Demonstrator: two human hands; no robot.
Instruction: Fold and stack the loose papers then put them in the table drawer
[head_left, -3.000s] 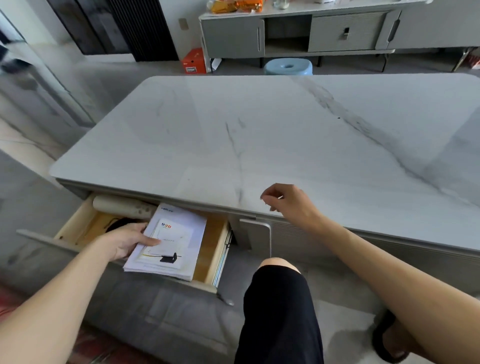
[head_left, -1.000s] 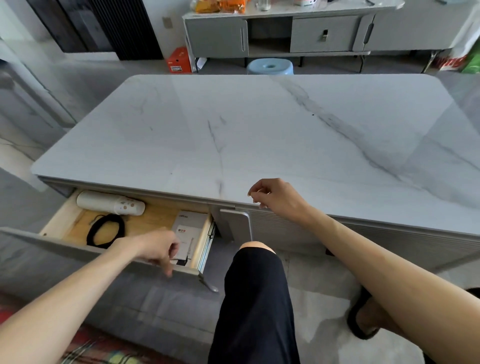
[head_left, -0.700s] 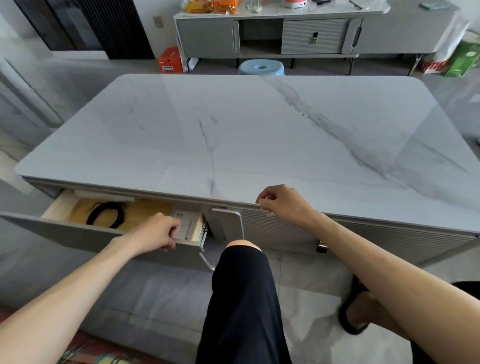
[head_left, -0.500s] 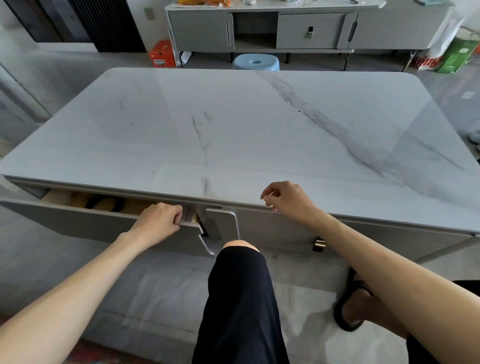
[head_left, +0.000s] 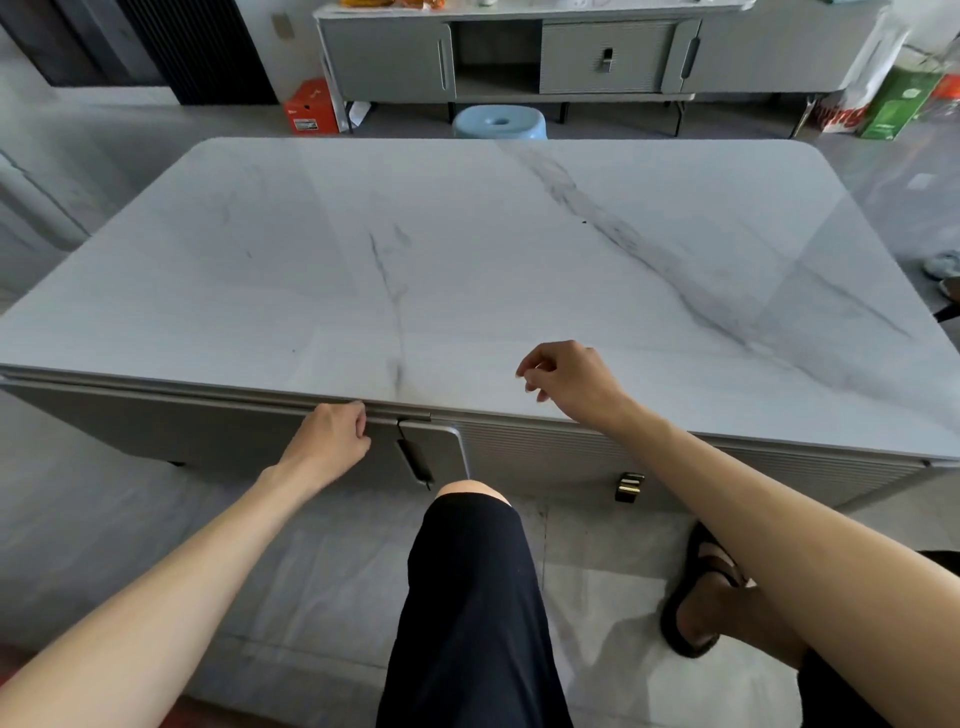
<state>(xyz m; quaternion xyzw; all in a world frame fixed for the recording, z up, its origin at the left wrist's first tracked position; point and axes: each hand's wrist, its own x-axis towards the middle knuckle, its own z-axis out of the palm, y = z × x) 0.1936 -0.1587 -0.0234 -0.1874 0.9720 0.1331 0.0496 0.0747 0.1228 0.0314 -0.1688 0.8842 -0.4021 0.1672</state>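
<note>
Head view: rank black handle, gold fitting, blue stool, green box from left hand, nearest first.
1. Black handle, just right of left hand.
2. Gold fitting, farther right.
3. Blue stool, far side, centre.
4. Green box, far right corner.

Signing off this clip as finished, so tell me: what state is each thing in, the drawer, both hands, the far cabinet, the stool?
drawer: pushed in, no gap showing.
left hand: fingers curled, touching the drawer front's top edge.
right hand: loosely curled, holding nothing, over the table edge.
papers: out of sight.
cabinet: doors shut, middle bay open.
stool: upright.
</note>
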